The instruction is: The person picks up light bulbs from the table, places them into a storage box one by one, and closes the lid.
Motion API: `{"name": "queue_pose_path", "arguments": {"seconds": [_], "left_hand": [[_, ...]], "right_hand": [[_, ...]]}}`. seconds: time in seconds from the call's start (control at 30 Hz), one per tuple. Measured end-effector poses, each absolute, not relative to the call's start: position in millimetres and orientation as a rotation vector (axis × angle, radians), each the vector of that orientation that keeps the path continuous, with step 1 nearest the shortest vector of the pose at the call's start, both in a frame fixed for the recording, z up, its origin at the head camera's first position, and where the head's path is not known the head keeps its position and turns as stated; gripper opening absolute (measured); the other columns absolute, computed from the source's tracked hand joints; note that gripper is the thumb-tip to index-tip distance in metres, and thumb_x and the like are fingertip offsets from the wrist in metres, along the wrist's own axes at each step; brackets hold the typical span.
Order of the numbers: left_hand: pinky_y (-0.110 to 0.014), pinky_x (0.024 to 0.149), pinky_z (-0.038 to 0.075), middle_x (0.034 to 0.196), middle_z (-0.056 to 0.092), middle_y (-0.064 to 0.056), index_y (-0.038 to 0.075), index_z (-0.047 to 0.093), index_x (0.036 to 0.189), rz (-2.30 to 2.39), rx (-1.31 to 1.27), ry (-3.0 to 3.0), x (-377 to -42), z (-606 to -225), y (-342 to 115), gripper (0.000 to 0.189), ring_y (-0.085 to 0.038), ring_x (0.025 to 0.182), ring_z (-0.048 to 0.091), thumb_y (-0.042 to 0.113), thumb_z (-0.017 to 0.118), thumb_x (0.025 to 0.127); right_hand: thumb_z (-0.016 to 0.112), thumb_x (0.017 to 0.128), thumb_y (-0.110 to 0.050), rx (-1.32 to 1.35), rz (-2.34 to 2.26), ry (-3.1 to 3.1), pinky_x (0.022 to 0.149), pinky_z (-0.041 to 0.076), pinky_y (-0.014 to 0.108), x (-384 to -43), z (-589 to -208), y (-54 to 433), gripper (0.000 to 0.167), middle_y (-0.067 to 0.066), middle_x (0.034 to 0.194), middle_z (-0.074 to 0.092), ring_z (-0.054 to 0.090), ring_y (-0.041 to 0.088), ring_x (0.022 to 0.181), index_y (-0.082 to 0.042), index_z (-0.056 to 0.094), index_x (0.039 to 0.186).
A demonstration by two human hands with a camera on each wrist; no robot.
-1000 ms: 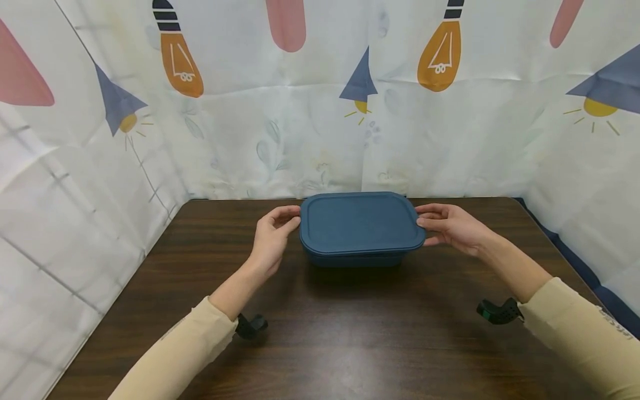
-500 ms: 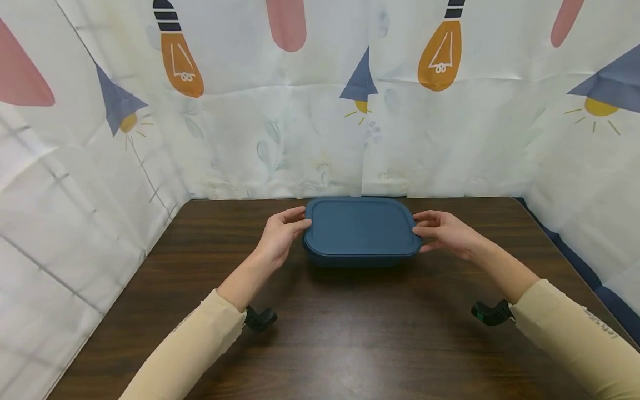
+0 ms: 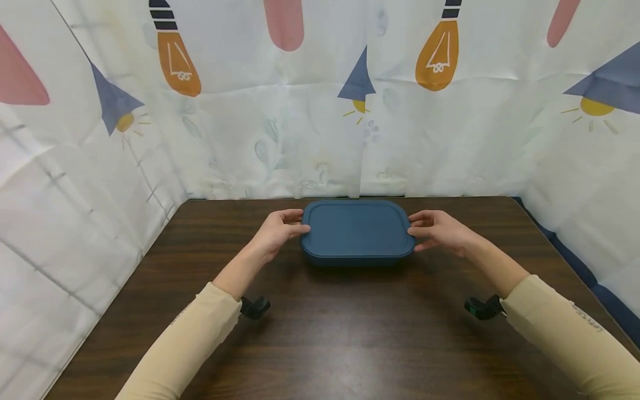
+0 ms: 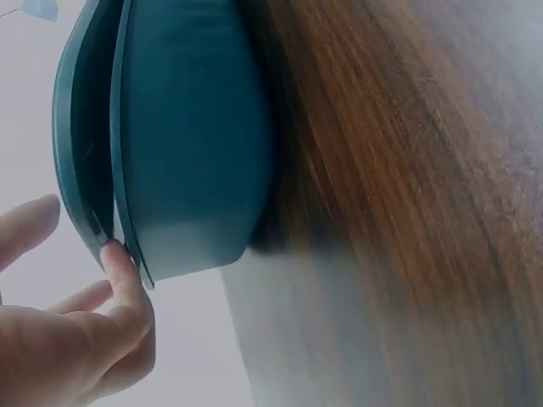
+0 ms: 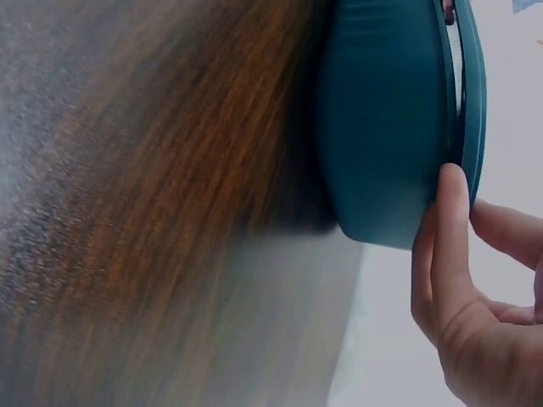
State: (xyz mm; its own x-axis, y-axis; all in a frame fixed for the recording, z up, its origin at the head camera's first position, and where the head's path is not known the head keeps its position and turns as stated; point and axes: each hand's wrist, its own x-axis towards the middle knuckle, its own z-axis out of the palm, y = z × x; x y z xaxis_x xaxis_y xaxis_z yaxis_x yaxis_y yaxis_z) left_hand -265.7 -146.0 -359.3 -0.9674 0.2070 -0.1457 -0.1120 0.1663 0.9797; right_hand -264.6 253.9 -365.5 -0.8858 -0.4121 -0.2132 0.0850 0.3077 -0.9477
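A dark blue rectangular lid (image 3: 356, 228) lies over a matching food container (image 3: 350, 261) near the table's far edge. My left hand (image 3: 276, 233) pinches the lid's left end, thumb above and fingers at its underside. At the opposite end, my right hand (image 3: 442, 230) holds the lid between thumb and fingers. Seen from the left wrist, a dark gap separates the lid from the rim of the container (image 4: 191, 136), with a fingertip in it. The right wrist view has a narrower gap, fingertips against the rim of the container (image 5: 386, 127). The container's inside is hidden.
Beneath everything is a dark wood-grain table (image 3: 345, 328). A white printed curtain (image 3: 310, 133) hangs right behind its far edge and along both sides. Dark devices are strapped at both wrists, including the left wrist device (image 3: 255, 307).
Both hands have lowered the lid and drawn it slightly toward me, so it now sits squarer over the container. Each hand keeps its end of the lid.
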Motion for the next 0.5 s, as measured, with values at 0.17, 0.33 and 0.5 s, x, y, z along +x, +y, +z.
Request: {"name": "queue_pose_path", "arguments": {"seconds": [0.17, 0.33, 0.5], "left_hand": [[-0.047, 0.112, 0.043, 0.147, 0.049, -0.020, 0.000, 0.045, 0.152, 1.720, 0.096, 2.309, -269.8, -358.6, -148.3, 0.063, -0.035, 0.135, 0.048, 0.005, 0.073, 0.096], [-0.048, 0.112, 0.043, 0.147, 0.050, -0.021, -0.001, 0.045, 0.152, 1.625, 0.128, 2.358, -273.0, -356.5, -149.5, 0.063, -0.035, 0.133, 0.052, 0.009, 0.073, 0.096], [-0.046, 0.108, 0.048, 0.151, 0.045, -0.022, -0.001, 0.044, 0.153, 1.641, 0.139, 2.317, -276.3, -357.1, -153.5, 0.061, -0.036, 0.130, 0.055, 0.005, 0.070, 0.098]], "right_hand": [[0.059, 0.105, -0.008, -0.324, -1.567, 2.206, 0.092, 0.057, 0.054, -268.5, -364.3, 250.5, 0.059, 0.035, 0.142, 0.041, 0.069, 0.027, 0.099, 0.012, 0.030, 0.153], [0.060, 0.104, -0.006, -0.356, -1.546, 2.230, 0.090, 0.058, 0.054, -270.4, -363.9, 246.6, 0.064, 0.035, 0.140, 0.042, 0.068, 0.030, 0.098, 0.006, 0.026, 0.157], [0.062, 0.103, -0.005, -0.372, -1.541, 2.228, 0.089, 0.058, 0.056, -272.6, -364.5, 245.3, 0.073, 0.035, 0.140, 0.041, 0.067, 0.033, 0.100, -0.004, 0.020, 0.163]]}}
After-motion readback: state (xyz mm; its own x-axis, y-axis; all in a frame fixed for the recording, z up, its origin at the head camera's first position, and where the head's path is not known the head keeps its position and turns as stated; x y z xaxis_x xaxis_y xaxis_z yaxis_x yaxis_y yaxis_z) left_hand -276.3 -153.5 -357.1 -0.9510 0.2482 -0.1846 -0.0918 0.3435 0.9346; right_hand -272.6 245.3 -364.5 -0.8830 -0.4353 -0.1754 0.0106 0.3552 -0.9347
